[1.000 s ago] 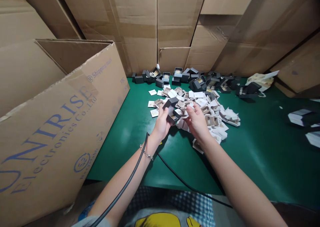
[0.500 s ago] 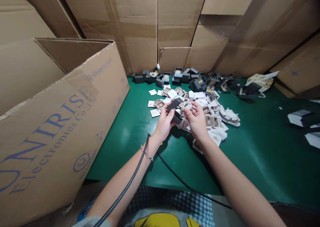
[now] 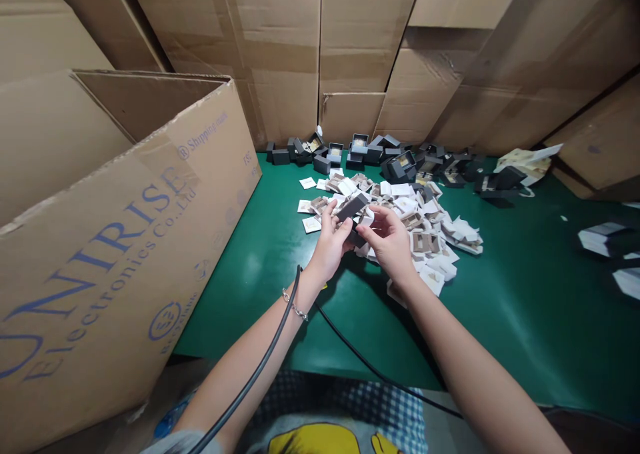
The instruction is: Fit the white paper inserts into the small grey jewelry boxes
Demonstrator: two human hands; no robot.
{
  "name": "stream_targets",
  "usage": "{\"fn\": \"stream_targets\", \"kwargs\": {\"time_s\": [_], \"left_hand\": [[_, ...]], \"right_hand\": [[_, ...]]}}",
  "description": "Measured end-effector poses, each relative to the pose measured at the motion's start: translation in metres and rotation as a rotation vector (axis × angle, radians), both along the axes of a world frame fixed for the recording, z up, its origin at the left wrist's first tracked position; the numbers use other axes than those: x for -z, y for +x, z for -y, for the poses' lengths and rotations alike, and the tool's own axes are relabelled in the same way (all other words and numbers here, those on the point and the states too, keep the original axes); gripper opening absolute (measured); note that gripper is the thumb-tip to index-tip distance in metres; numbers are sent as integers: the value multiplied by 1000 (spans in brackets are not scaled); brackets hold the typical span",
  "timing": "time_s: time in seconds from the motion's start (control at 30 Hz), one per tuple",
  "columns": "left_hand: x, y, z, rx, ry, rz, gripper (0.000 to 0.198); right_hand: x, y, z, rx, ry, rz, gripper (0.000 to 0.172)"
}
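Note:
My left hand (image 3: 331, 246) is closed around a small black box (image 3: 352, 207), which is open and tilted over the table. My right hand (image 3: 393, 244) is at the box's right side, thumb and fingers pinched together. A small white piece (image 3: 369, 215) shows at its fingertips, against the box; the fingers partly hide it. Under and behind both hands spreads a heap of white and grey-brown box inserts (image 3: 425, 243). A few flat white cards (image 3: 312, 225) lie just left of the heap.
Several black boxes (image 3: 400, 166), many open, line the back of the green table (image 3: 500, 327). A large open carton (image 3: 200, 194) stands at the left, with stacked cartons (image 3: 275, 54) behind. Black cable (image 3: 265, 357) crosses my left forearm. White-and-black items (image 3: 603, 237) lie at the right.
My right hand has moved left to the box, and a white piece now shows at its fingertips. My left hand keeps its hold on the black box. The view has shifted slightly.

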State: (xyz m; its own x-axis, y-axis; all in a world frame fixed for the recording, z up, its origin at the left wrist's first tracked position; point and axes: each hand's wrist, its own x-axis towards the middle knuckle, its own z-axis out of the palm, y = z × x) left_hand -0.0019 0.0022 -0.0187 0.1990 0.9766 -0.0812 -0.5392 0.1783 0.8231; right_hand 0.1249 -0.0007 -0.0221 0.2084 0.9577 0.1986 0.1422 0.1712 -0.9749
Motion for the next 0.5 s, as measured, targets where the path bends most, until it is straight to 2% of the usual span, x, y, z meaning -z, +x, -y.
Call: {"fn": "stream_targets", "kwargs": {"time_s": [0.3,0.5], "left_hand": [[-1,-1,0,0,-5,19,60],[-3,-2,1,5,-52,41,60]], "right_hand": [[5,5,-5,-58,5,68,51],[-4,3,-1,-108,25,198,40]]}}
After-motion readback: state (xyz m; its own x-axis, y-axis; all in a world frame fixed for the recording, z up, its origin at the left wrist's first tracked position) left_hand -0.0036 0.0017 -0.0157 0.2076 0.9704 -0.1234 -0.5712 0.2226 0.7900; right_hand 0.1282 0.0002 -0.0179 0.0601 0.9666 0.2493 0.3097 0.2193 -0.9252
